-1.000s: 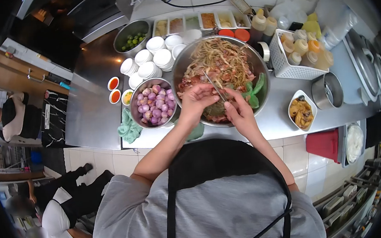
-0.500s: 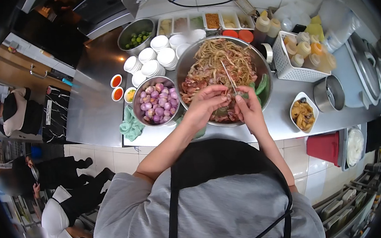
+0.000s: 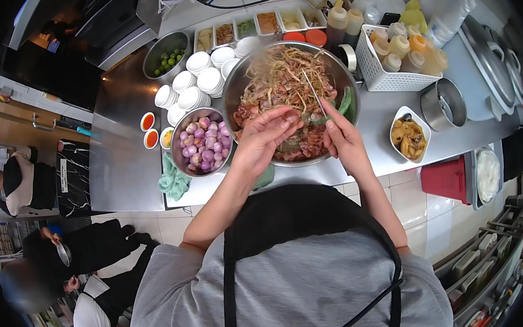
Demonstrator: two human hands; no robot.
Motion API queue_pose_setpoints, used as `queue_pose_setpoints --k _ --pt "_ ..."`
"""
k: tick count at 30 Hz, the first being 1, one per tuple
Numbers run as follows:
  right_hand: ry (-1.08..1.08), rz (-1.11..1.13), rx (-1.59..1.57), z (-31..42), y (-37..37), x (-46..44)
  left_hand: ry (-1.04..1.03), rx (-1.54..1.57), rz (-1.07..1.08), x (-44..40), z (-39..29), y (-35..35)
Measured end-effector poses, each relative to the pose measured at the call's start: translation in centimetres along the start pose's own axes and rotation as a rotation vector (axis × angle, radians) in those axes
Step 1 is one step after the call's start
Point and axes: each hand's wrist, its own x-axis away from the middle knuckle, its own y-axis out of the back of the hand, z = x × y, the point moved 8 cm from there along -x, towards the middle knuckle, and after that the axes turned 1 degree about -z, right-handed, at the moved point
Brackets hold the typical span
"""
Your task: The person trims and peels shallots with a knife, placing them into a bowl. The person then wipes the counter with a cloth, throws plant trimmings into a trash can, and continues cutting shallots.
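Over a large metal bowl (image 3: 231, 85), my left hand (image 3: 265, 137) pinches a small reddish piece, apparently meat, between thumb and fingertips. My right hand (image 3: 344, 141) is closed on a knife (image 3: 313, 92), its thin blade pointing away from me and its handle mostly hidden by the fingers. Below both hands the bowl holds cut raw meat (image 3: 251, 109) and a heap of pale, stringy strips (image 3: 287, 63). Something green (image 3: 346, 100) lies against the bowl's right inner wall. Left of my left hand stands a smaller bowl of peeled purple shallots (image 3: 208, 144).
White stacked cups (image 3: 209, 81), a pot of green limes (image 3: 168, 60) and sauce cups (image 3: 147, 121) stand left. Right are a white basket (image 3: 384, 79) of squeeze bottles, a dish (image 3: 408, 138) of brown food and a metal pot (image 3: 443, 105). Co-workers (image 3: 87, 245) stand at far left.
My hands have moved apart: the left, with the small piece, is now farther from the knife in my right. The whole view has shifted slightly; a co-worker's pan at left has moved.
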Motion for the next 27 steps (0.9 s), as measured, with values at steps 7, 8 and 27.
queue_pose_setpoints --k 7,8,27 --pt "-0.008 0.095 -0.163 0.6 -1.8 1.9 -0.034 0.02 -0.051 -0.2 0.4 0.0" --pt "-0.016 0.131 -0.152 0.7 -2.1 2.1 -0.059 -0.036 -0.049 -0.2 0.2 -0.1" --pt "0.058 0.182 -0.081 1.2 -2.8 2.6 -0.15 -0.234 -0.093 0.0 0.2 0.3"
